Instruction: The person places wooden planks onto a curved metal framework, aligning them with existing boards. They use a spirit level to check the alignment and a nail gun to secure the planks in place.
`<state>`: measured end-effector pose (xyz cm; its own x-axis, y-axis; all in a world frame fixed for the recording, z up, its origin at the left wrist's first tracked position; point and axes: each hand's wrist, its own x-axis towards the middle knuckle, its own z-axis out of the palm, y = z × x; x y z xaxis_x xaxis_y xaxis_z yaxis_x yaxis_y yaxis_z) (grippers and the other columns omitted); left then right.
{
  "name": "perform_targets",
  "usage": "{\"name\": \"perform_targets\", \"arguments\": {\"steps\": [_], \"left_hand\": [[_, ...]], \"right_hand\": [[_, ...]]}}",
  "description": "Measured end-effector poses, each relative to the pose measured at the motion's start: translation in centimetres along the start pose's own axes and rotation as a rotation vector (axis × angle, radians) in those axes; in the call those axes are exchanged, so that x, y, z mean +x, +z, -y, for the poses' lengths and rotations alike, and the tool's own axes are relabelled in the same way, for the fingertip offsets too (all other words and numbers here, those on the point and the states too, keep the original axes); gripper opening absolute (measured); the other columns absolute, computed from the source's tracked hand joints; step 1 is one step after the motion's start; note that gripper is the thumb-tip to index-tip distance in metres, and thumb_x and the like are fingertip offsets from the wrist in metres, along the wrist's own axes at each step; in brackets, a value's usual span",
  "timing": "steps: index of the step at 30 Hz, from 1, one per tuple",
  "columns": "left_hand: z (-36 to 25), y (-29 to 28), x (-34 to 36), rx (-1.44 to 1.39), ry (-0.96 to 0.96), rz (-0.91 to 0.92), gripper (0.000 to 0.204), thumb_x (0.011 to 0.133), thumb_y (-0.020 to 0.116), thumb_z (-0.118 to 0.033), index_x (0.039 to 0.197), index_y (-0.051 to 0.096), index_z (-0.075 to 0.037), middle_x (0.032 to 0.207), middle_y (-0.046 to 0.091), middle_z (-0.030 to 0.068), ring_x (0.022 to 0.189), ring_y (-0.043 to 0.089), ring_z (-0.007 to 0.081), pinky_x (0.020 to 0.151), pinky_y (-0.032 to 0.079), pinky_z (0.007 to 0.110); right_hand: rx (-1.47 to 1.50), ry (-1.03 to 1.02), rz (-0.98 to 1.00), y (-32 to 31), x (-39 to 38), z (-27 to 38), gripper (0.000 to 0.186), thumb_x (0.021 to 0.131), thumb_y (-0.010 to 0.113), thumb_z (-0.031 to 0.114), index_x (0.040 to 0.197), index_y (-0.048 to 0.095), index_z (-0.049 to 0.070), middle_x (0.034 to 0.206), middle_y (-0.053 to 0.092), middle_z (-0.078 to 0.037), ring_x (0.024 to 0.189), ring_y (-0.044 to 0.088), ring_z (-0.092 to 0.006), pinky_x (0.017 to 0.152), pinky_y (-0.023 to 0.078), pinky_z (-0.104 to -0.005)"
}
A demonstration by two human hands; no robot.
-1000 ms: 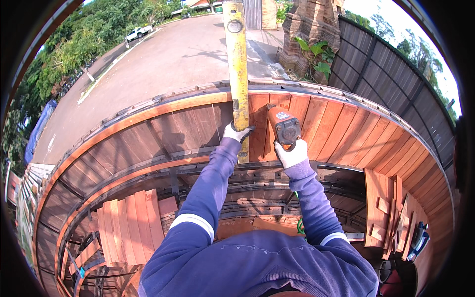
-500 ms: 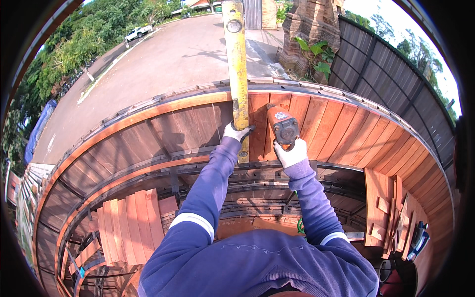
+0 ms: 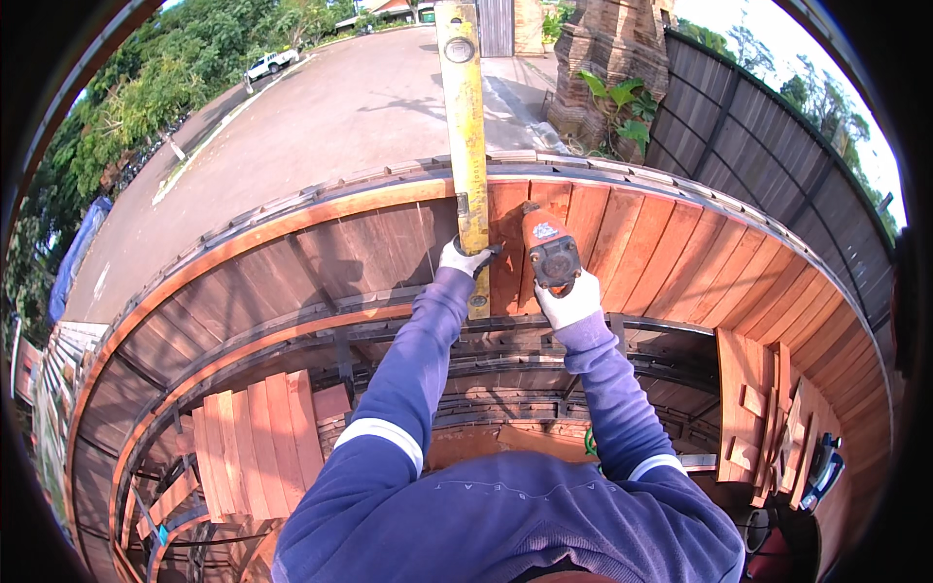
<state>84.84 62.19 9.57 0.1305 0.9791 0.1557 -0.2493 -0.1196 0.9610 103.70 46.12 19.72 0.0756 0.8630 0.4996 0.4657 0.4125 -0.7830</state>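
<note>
My left hand (image 3: 468, 260), in a pale glove with dark fingertips, is closed around the lower part of a long yellow spirit level (image 3: 470, 146). The level stands across the curved wooden slats, its upper end reaching past the wall's top rail. To its right, my right hand (image 3: 571, 299), also gloved, grips an orange and black nail gun (image 3: 552, 255). Its nose points away from me at a reddish slat (image 3: 509, 223) beside the level; I cannot tell whether it touches the wood. The glove and tool body hide most of the handle.
Stacked cut boards (image 3: 258, 447) lie at the lower left, and more planks (image 3: 746, 403) lean at the right near a blue tool (image 3: 826, 471). Dark curved metal rails (image 3: 505, 364) run below my hands. A paved yard (image 3: 321, 107) lies beyond the wall.
The nail gun has shifted slightly left and towards me, tilting a little in my right hand. My left hand and the spirit level have stayed in place.
</note>
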Motion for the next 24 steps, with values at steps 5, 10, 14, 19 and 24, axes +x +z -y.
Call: {"name": "perform_targets", "arguments": {"steps": [5, 10, 14, 19, 24], "left_hand": [[0.5, -0.5, 0.6, 0.083, 0.016, -0.029, 0.038, 0.079, 0.069, 0.011, 0.115, 0.06, 0.003, 0.105, 0.069, 0.0101, 0.089, 0.068, 0.0187, 0.081, 0.056, 0.03], [-0.8, 0.9, -0.2, 0.223, 0.019, -0.069, 0.036, 0.078, 0.073, 0.007, 0.111, 0.062, 0.002, 0.101, 0.069, 0.0079, 0.086, 0.066, 0.0152, 0.078, 0.055, 0.029], [0.1, -0.1, 0.3, 0.195, 0.04, -0.083, 0.034, 0.077, 0.075, 0.004, 0.109, 0.063, 0.002, 0.099, 0.069, 0.0062, 0.083, 0.065, 0.0132, 0.075, 0.054, 0.028], [0.9, -0.3, 0.7, 0.204, 0.07, -0.068, 0.032, 0.078, 0.074, 0.004, 0.108, 0.063, 0.002, 0.098, 0.069, 0.0067, 0.081, 0.066, 0.0138, 0.073, 0.055, 0.028], [1.3, -0.6, 1.0, 0.209, 0.076, -0.042, 0.033, 0.079, 0.072, 0.005, 0.11, 0.062, 0.001, 0.099, 0.069, 0.0084, 0.083, 0.067, 0.0153, 0.074, 0.056, 0.028]], "right_hand": [[-0.009, -0.017, -0.013, 0.3, 0.1, -0.3, 0.049, 0.077, 0.073, 0.011, 0.121, 0.058, -0.003, 0.099, 0.071, -0.018, 0.095, 0.071, -0.025, 0.081, 0.055, -0.0324], [-0.012, -0.013, -0.021, 0.1, 0.0, -0.5, 0.051, 0.077, 0.074, 0.011, 0.123, 0.057, -0.002, 0.099, 0.071, -0.018, 0.096, 0.07, -0.0257, 0.082, 0.054, -0.0323], [-0.03, -0.025, -0.009, 0.2, 0.1, 0.2, 0.05, 0.077, 0.074, 0.011, 0.122, 0.058, -0.002, 0.099, 0.071, -0.019, 0.097, 0.07, -0.0262, 0.082, 0.054, -0.0326], [0.004, -0.021, 0.001, -0.7, 1.0, 2.3, 0.046, 0.077, 0.073, 0.013, 0.119, 0.058, -0.002, 0.098, 0.071, -0.019, 0.095, 0.071, -0.0272, 0.081, 0.054, -0.0335], [-0.047, -0.059, -0.03, -0.4, 1.3, 1.4, 0.048, 0.077, 0.072, 0.012, 0.12, 0.058, -0.002, 0.097, 0.071, -0.019, 0.095, 0.071, -0.0273, 0.081, 0.054, -0.0332]]}}
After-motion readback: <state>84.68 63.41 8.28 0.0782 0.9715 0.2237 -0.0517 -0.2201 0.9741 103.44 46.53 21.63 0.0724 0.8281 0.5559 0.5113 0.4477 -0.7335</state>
